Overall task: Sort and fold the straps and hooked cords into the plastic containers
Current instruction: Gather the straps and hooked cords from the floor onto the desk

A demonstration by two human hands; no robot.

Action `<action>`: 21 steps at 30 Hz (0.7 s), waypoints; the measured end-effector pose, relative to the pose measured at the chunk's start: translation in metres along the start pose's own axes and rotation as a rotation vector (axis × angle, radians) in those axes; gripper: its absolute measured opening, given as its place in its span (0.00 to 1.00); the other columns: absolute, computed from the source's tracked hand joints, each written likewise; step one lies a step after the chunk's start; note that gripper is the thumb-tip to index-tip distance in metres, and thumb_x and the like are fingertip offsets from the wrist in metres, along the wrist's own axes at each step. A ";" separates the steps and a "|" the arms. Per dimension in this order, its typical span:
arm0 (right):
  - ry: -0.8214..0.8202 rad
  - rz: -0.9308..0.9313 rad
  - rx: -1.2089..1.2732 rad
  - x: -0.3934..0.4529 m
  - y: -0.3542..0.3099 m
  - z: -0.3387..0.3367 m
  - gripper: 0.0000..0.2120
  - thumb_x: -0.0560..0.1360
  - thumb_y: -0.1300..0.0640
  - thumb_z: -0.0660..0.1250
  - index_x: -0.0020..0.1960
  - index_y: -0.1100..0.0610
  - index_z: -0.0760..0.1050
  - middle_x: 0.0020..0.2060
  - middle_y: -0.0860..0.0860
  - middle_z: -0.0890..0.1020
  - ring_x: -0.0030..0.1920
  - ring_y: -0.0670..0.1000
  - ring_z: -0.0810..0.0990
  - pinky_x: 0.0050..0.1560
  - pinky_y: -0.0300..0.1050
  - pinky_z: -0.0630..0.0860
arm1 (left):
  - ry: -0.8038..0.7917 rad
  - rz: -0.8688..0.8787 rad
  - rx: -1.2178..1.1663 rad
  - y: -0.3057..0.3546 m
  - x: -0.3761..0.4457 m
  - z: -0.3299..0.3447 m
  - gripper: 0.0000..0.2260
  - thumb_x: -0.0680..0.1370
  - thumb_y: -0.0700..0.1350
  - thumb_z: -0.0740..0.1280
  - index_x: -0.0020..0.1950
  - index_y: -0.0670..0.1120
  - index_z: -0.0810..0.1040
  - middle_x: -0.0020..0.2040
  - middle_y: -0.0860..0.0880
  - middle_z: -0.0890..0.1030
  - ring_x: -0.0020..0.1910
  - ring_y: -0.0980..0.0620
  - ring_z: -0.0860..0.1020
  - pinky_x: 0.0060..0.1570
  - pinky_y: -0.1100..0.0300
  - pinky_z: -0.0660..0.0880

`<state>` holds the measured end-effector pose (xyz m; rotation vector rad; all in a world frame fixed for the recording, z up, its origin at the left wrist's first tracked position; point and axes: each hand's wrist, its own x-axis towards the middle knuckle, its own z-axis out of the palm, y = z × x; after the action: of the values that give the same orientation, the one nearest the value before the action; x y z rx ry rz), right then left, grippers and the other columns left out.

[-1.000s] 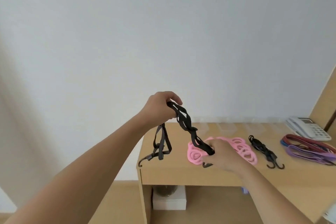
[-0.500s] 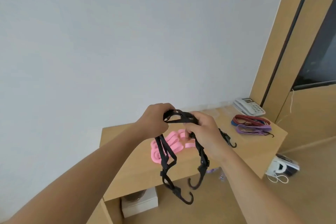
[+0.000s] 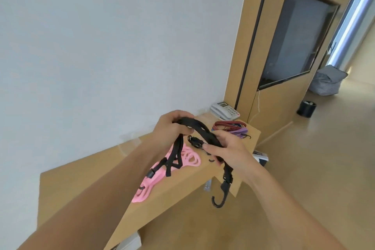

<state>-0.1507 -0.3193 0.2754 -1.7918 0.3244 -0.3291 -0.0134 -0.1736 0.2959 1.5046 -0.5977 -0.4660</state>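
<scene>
Both hands hold one black hooked cord (image 3: 199, 129) above the wooden table (image 3: 85, 170). My left hand (image 3: 170, 126) grips its upper bend, and loose black ends hang below that hand over a pink cord pile (image 3: 188, 157). My right hand (image 3: 227, 148) grips the other end, whose black hook (image 3: 220, 199) dangles past the table's front edge. A second black hooked cord (image 3: 195, 141) lies on the table between my hands. Red and purple straps (image 3: 231, 128) lie at the table's far right. Clear plastic containers (image 3: 129, 140) show faintly along the wall.
A white desk phone (image 3: 224, 110) sits at the table's far corner by a wooden partition with a dark screen (image 3: 294, 40). A white box (image 3: 129, 242) stands under the table. On the floor at the right are a black bin (image 3: 306, 108) and a striped bag (image 3: 327, 80).
The view has swung right and tilted. My right hand slid down the black cord away from my left hand, stretching a span between them; one hook now dangles below my right hand.
</scene>
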 end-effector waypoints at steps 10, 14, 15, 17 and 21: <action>0.038 0.194 0.076 0.020 0.061 -0.016 0.13 0.72 0.55 0.78 0.54 0.55 0.81 0.48 0.47 0.85 0.48 0.42 0.83 0.43 0.30 0.73 | -0.179 -0.044 -0.311 0.015 0.056 0.076 0.19 0.74 0.23 0.60 0.55 0.41 0.81 0.37 0.49 0.81 0.40 0.51 0.81 0.39 0.59 0.78; 0.002 0.249 0.174 0.038 0.096 -0.049 0.13 0.73 0.57 0.77 0.55 0.58 0.81 0.46 0.54 0.85 0.47 0.47 0.81 0.47 0.35 0.74 | -0.081 -0.114 -0.292 -0.008 0.092 0.096 0.18 0.75 0.24 0.60 0.55 0.41 0.81 0.41 0.43 0.77 0.41 0.46 0.78 0.39 0.57 0.79; -0.021 0.248 0.200 0.043 0.106 -0.061 0.12 0.73 0.58 0.76 0.55 0.60 0.81 0.44 0.56 0.84 0.47 0.50 0.82 0.49 0.39 0.76 | -0.039 -0.141 -0.295 -0.016 0.103 0.100 0.17 0.75 0.25 0.60 0.55 0.40 0.81 0.42 0.42 0.77 0.41 0.46 0.78 0.40 0.56 0.79; -0.106 0.245 0.231 0.054 0.126 -0.088 0.13 0.74 0.62 0.74 0.56 0.63 0.77 0.39 0.60 0.81 0.43 0.57 0.81 0.52 0.50 0.80 | 0.080 -0.214 -0.322 -0.037 0.129 0.106 0.16 0.76 0.26 0.59 0.56 0.39 0.80 0.44 0.40 0.78 0.42 0.45 0.77 0.44 0.52 0.79; -0.305 0.296 0.124 0.081 0.162 -0.137 0.15 0.73 0.61 0.73 0.58 0.57 0.76 0.37 0.61 0.78 0.37 0.58 0.78 0.48 0.53 0.80 | 0.336 -0.366 -0.348 -0.087 0.181 0.110 0.15 0.77 0.27 0.60 0.58 0.39 0.80 0.48 0.39 0.76 0.45 0.42 0.77 0.49 0.50 0.79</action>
<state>-0.1368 -0.5108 0.1548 -1.6151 0.3382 0.1313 0.0639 -0.3752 0.2198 1.3161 0.0284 -0.5496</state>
